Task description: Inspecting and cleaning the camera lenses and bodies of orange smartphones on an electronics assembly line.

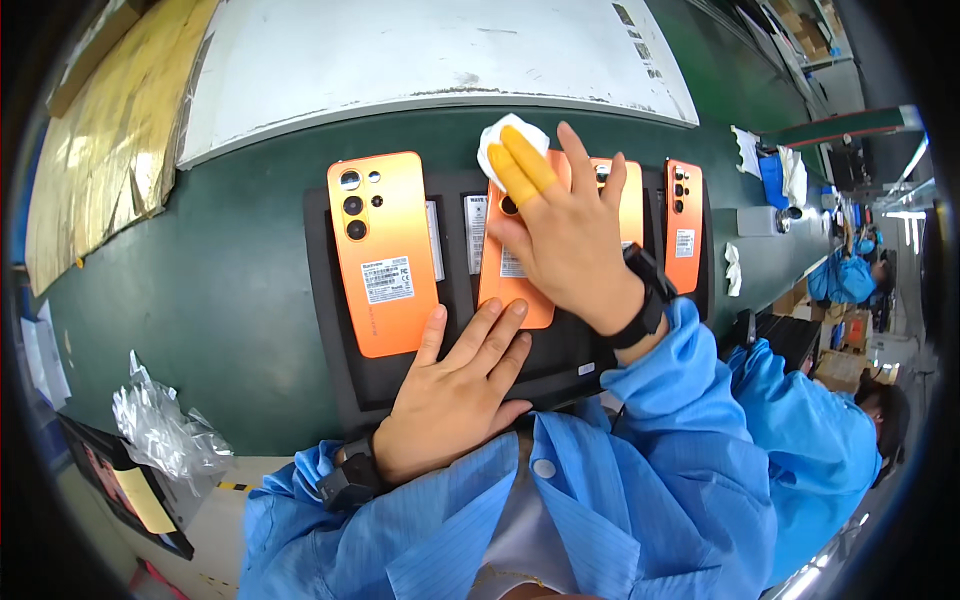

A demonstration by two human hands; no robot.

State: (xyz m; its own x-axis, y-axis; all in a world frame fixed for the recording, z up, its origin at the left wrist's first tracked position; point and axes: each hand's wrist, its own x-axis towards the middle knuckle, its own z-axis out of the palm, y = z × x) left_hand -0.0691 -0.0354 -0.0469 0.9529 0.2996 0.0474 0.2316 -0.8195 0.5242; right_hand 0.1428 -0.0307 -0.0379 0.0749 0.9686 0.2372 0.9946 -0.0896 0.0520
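Observation:
Several orange phones lie back up on a black tray (pixel 550 372). My right hand (pixel 580 250) is over a middle phone (pixel 534 306). Two of its fingers, in yellow finger cots, press a folded white cloth (pixel 492 136) at that phone's top end by the camera; the other fingers stretch out. My left hand (pixel 450 400) lies with fingers spread, its fingertips on the same phone's lower edge. At the left is another phone (pixel 385 235) with a white label. A third phone (pixel 629 205) is partly hidden by my right hand, and one more phone (pixel 683 225) is at the right.
A crumpled clear plastic bag (pixel 165 425) lies at the left on the green table (pixel 250 300). A white board (pixel 420 60) stands across the far side, with a yellowish sheet (pixel 120 130) to its left. Close on my right is a co-worker's blue sleeve (pixel 810 430).

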